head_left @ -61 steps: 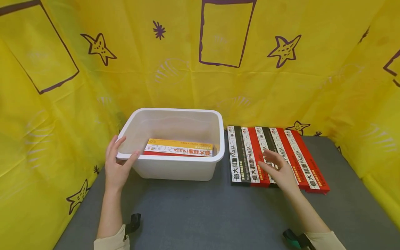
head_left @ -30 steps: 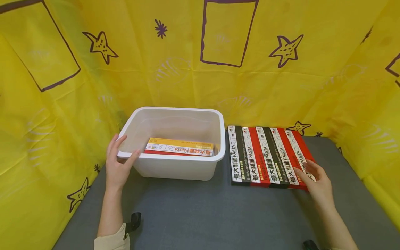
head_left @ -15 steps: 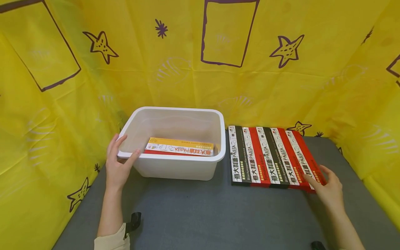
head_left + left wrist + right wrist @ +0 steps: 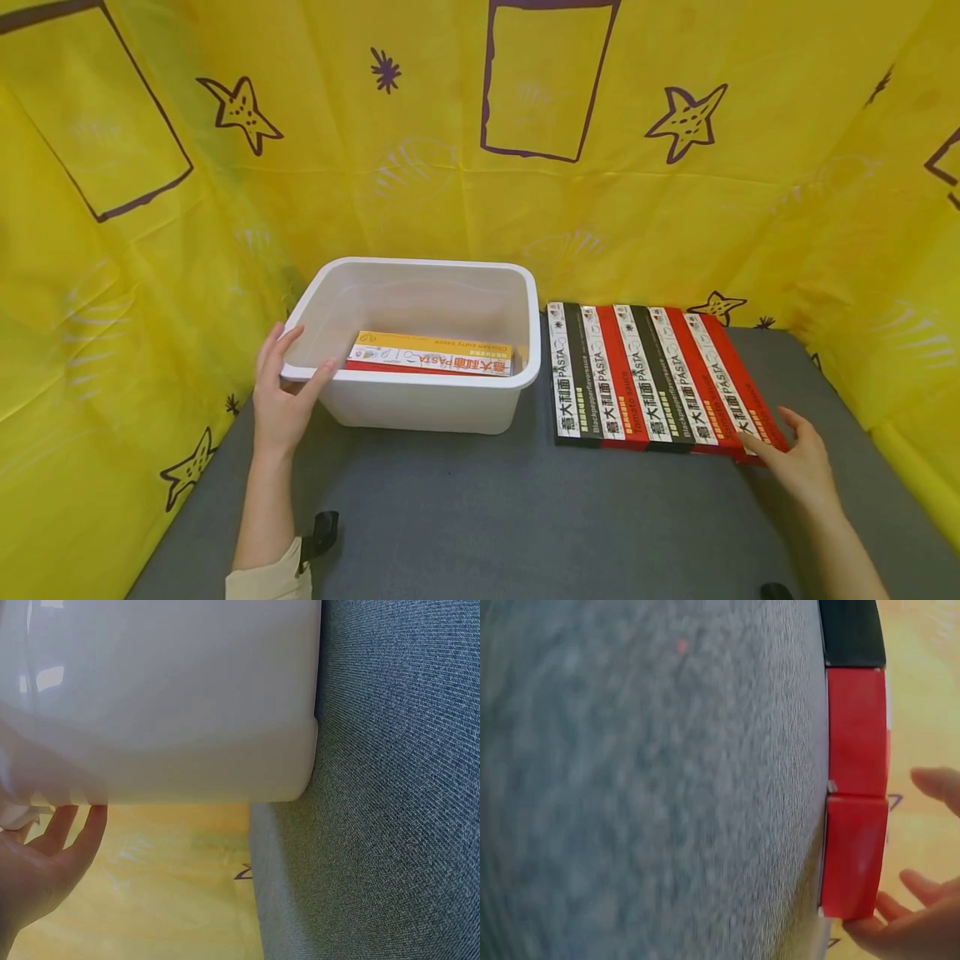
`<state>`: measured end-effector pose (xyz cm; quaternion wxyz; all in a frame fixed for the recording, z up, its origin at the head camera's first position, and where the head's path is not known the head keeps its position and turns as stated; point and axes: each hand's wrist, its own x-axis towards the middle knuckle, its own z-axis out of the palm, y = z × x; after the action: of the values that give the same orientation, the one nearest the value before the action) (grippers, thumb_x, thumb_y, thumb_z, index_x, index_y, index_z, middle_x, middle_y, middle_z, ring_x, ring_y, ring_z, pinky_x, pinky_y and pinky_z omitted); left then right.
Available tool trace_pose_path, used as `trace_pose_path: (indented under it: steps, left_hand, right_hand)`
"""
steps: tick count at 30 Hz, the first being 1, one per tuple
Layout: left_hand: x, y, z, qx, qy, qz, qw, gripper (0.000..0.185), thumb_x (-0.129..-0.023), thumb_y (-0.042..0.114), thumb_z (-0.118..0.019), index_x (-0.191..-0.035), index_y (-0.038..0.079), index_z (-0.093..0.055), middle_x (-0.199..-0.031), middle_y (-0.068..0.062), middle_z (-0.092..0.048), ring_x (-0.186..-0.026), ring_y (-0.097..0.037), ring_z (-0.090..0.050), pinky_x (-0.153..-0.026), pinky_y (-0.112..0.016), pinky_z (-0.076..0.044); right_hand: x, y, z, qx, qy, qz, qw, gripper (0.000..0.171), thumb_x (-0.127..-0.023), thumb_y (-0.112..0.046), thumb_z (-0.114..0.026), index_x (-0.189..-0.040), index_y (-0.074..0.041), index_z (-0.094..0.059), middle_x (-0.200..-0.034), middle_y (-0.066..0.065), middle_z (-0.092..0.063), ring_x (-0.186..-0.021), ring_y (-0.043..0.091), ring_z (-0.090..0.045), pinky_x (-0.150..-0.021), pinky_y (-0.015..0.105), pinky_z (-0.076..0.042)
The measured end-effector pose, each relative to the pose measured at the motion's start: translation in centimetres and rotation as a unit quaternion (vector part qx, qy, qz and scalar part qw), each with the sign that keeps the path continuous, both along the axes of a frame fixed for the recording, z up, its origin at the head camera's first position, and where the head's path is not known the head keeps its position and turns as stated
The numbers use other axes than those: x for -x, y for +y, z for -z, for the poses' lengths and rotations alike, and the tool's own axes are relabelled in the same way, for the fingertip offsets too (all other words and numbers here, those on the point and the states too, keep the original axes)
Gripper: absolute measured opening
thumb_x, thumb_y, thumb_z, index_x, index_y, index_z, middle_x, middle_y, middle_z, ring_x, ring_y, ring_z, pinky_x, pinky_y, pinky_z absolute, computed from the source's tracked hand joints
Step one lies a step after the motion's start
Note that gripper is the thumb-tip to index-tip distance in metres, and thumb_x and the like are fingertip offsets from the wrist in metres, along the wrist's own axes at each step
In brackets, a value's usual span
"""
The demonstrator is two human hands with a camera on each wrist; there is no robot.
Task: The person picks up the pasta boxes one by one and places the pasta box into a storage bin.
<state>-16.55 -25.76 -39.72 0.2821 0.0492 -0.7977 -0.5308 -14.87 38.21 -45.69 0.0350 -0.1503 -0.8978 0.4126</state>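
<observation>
My left hand (image 4: 283, 400) grips the near left corner of a white plastic bin (image 4: 427, 404), thumb on the front rim and fingers at the left side. Inside lies a pasta box (image 4: 435, 360) with yellow, white and red bands. To the right of the bin, several red and black pasta boxes (image 4: 637, 375) lie flat in a row. At the near right corner of the last red pasta box (image 4: 855, 855) is my right hand (image 4: 802, 462). Its fingers touch the box's outer side in the right wrist view, while its thumb stays apart above it.
Dark grey cloth (image 4: 465, 508) covers the tabletop. A yellow curtain (image 4: 420, 192) printed with starfish hangs close behind the bin and boxes and along both sides. A dark strap-like piece (image 4: 322, 533) shows at the left wrist.
My right hand has moved from above the middle of the row to the right, down to the outer edge of the last box. My left hand and the bin have stayed in place.
</observation>
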Motion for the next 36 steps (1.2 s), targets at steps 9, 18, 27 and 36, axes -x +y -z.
trace_pose_path:
  steps: [9, 18, 27, 36]
  left_hand:
    - [0.0, 0.0, 0.0, -0.003, 0.001, 0.001, 1.0, 0.063, -0.081, 0.017, -0.077, -0.14, 0.02, -0.054, -0.155, 0.007, -0.031, -0.139, -0.018, -0.029, -0.102, -0.05, -0.034]
    - [0.0, 0.0, -0.1, -0.015, 0.004, 0.004, 0.9999, 0.063, -0.081, 0.016, -0.076, -0.14, 0.019, -0.054, -0.154, 0.008, -0.031, -0.139, -0.02, -0.028, -0.106, -0.058, -0.029]
    - [0.1, 0.0, 0.0, -0.015, 0.006, 0.009, 0.9998, 0.063, -0.081, 0.016, -0.076, -0.14, 0.018, -0.054, -0.155, 0.005, -0.03, -0.14, -0.021, -0.028, -0.108, -0.059, -0.028]
    - [0.0, 0.0, 0.0, -0.012, 0.011, 0.007, 0.9998, 0.062, -0.081, 0.015, -0.076, -0.14, 0.017, -0.054, -0.155, 0.004, -0.031, -0.14, -0.02, -0.028, -0.107, -0.058, -0.029]
  right_hand:
    - [0.4, 1.7, 1.2, -0.002, -0.054, -0.085, 0.995, 0.108, -0.087, -0.026, -0.07, -0.14, 0.025, 0.01, -0.138, 0.052, -0.008, -0.123, 0.062, -0.022, -0.1, 0.07, -0.023]
    - [0.7, 2.4, 1.5, -0.105, -0.013, -0.114, 0.988, 0.08, -0.08, -0.031, -0.077, -0.125, 0.023, -0.039, -0.11, 0.04, -0.053, -0.09, 0.042, -0.055, -0.071, 0.044, -0.044]
    - [0.7, 2.3, 1.2, -0.114, -0.027, -0.117, 0.986, 0.083, -0.081, -0.034, -0.077, -0.128, 0.022, -0.038, -0.114, 0.042, -0.052, -0.094, 0.045, -0.056, -0.072, 0.047, -0.045]
    - [0.5, 2.3, 1.4, -0.107, -0.03, -0.109, 0.988, 0.083, -0.081, -0.037, -0.076, -0.129, 0.021, -0.04, -0.113, 0.04, -0.054, -0.091, 0.039, -0.056, -0.07, 0.042, -0.044]
